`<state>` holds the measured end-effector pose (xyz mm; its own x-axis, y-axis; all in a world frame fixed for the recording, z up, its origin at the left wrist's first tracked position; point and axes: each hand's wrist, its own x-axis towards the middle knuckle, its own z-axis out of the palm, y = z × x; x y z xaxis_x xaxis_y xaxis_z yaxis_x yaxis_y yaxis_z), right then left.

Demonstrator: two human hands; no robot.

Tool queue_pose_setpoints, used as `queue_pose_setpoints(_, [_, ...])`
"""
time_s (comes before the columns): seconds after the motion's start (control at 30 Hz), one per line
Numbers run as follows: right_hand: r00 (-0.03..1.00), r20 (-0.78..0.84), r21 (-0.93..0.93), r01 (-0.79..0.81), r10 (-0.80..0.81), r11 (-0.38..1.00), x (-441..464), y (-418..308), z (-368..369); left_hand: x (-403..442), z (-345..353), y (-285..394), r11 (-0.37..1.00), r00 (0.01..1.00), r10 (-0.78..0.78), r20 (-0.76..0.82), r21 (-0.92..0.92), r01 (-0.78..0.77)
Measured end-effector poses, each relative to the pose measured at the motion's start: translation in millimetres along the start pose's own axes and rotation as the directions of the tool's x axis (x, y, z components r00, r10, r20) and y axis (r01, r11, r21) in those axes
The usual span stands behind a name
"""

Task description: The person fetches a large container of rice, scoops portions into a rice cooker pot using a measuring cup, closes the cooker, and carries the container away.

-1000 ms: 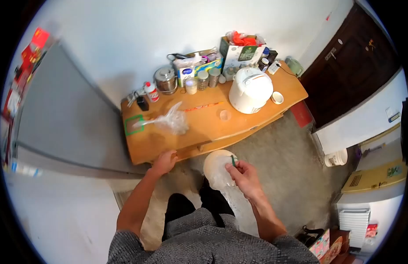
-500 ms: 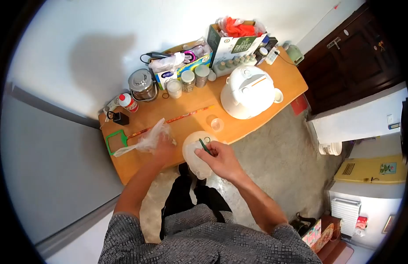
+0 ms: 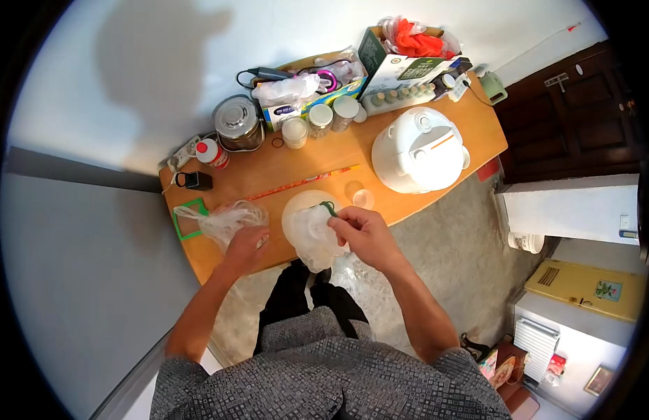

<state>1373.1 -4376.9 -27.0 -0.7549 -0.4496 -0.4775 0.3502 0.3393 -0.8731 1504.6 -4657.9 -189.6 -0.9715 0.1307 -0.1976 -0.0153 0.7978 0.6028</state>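
A translucent round bowl (image 3: 289,217), lined or covered by a whitish plastic bag (image 3: 314,234), stands at the table's front edge. Above its right side my right hand (image 3: 370,238) pinches a thin, dark green, curved thing (image 3: 329,207) whose kind I cannot tell. Crumpled clear plastic, apparently a bag (image 3: 230,218), lies to the left. My left hand (image 3: 246,250) is at that bag's near right side, fingers curled together; what they hold, if anything, is hidden. A small clear cup (image 3: 363,200) stands beyond my right hand.
On the wooden table (image 3: 303,157) are a white rice cooker (image 3: 417,150), several lidded jars (image 3: 320,119), a steel pot (image 3: 238,122), a red-and-white bottle (image 3: 211,152) and a green-framed fly swatter (image 3: 191,219). Filled boxes (image 3: 408,63) line the wall.
My left hand has come out from the clear bag, moving slightly left and nearer to me. My right hand has shifted right, and the green thing now shows as a curve. The view has tilted.
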Motion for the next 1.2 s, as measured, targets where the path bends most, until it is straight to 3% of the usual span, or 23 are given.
queue_pose_setpoints(0.03, [1.000, -0.012, 0.018, -0.010, 0.010, 1.000, 1, 0, -2, 2, -8, 17, 0.968, 0.992, -0.027, -0.123, -0.249, -0.004])
queue_pose_setpoints(0.07, [0.998, -0.065, 0.021, 0.026, -0.024, 0.999, 6, 10, -3, 7, -21, 42, 0.968, 0.992, -0.030, -0.121, -0.252, -0.002])
queue_pose_setpoints(0.13, [0.992, -0.118, 0.014, 0.036, -0.034, 0.999, 11, 19, -4, 18, -49, 91, 0.938, 0.907, 0.024, -0.420, -0.304, -0.166])
queue_pose_setpoints(0.17, [0.984, -0.171, 0.008, 0.049, -0.047, 0.999, 14, 23, -5, 24, -57, 108, 0.938, 0.907, 0.023, -0.420, -0.304, -0.164])
queue_pose_setpoints(0.23, [0.976, -0.207, -0.036, 0.060, -0.066, 0.998, 19, 34, -9, 33, -68, 132, 0.905, 0.843, 0.152, -0.516, -0.271, -0.329])
queue_pose_setpoints(0.4, [0.941, -0.315, -0.118, 0.089, -0.122, 0.989, 36, 70, -11, 45, -72, 150, 0.892, 0.869, 0.301, -0.394, -0.206, -0.403])
queue_pose_setpoints(0.47, [0.954, -0.297, 0.037, -0.034, 0.043, 0.999, 39, 81, -9, 47, -72, 151, 0.902, 0.878, 0.317, -0.359, -0.172, -0.396])
queue_pose_setpoints(0.6, [0.905, -0.425, 0.140, 0.051, 0.013, 0.989, 22, 73, 6, 51, -80, 156, 0.913, 0.883, 0.365, -0.294, -0.070, -0.401])
queue_pose_setpoints(0.67, [0.705, -0.624, -0.092, 0.362, -0.337, 0.928, 8, 67, 14, 54, -82, 157, 0.907, 0.877, 0.395, -0.274, -0.035, -0.419])
queue_pose_setpoints(0.7, [0.699, -0.631, -0.092, 0.363, -0.336, 0.927, 2, 62, 17, 57, -81, 157, 0.910, 0.884, 0.393, -0.253, -0.031, -0.414])
queue_pose_setpoints(0.77, [0.615, -0.583, -0.322, 0.425, -0.530, 0.846, -11, 49, 21, 60, -78, 158, 0.907, 0.887, 0.402, -0.226, -0.032, -0.419])
queue_pose_setpoints(0.8, [0.687, -0.537, -0.300, 0.388, -0.490, 0.872, -15, 45, 22, 60, -78, 158, 0.922, 0.906, 0.371, -0.203, -0.032, -0.385])
queue_pose_setpoints(0.83, [0.682, -0.545, -0.301, 0.384, -0.488, 0.873, -15, 46, 23, 60, -78, 159, 0.937, 0.924, 0.338, -0.180, -0.031, -0.349])
queue_pose_setpoints(0.87, [0.795, -0.529, 0.016, 0.359, -0.297, 0.933, -13, 48, 23, 60, -80, 160, 0.934, 0.922, 0.346, -0.176, -0.030, -0.357])
queue_pose_setpoints(0.9, [0.890, -0.440, 0.327, 0.284, -0.121, 0.901, -8, 52, 22, 61, -84, 163, 0.934, 0.925, 0.350, -0.151, -0.015, -0.356])
queue_pose_setpoints(0.97, [0.887, -0.434, 0.334, 0.322, -0.158, 0.886, 3, 66, 12, 59, -86, 164, 0.935, 0.928, 0.352, -0.123, 0.002, -0.355])
queue_pose_setpoints(1.03, [0.954, -0.299, 0.480, 0.131, 0.021, 0.867, 9, 68, -1, 60, -83, 162, 0.922, 0.910, 0.387, -0.147, 0.040, -0.386])
queue_pose_setpoints(1.2, [0.973, -0.214, 0.502, 0.032, 0.089, 0.864, 19, 91, -5, 56, -79, 165, 0.907, 0.880, 0.420, -0.223, 0.058, -0.418])
